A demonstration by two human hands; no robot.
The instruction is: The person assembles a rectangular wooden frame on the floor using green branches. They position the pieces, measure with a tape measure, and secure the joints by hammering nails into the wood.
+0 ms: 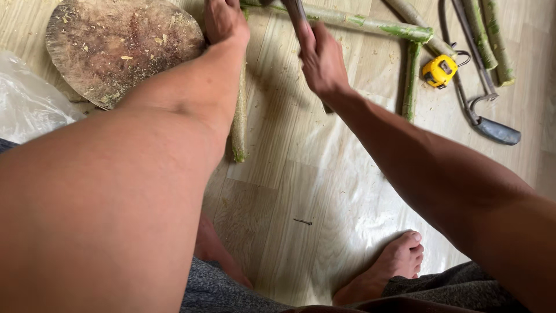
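held stick: a peeled green branch (238, 124) runs from the top edge down the middle of the floor, its cut end free on the boards just beside the left forearm.
left hand: the left hand (225, 20) is closed down on the upper part of this branch near the top edge; fingertips are cut off by the frame.
right hand: the right hand (320, 58) is wrapped tight around a grey tool handle (296, 14) that rises out of view; the tool's head cannot be seen.
crossing branch: a second green branch (359, 23) lies slantwise behind both hands, meeting a short upright branch (411, 81) at its right end.
left edge: a round worn chopping block (119, 46) touches the left wrist's side; a clear plastic bag (29, 104) lies at the frame's left border.
right edge: a yellow tape measure (439, 71), a hacksaw (480, 107) and more branches (492, 40) crowd the upper right.
open room: bare pale floorboards (324, 174) between the arms, with a small nail (302, 221) and a bare foot (388, 269) near the bottom.
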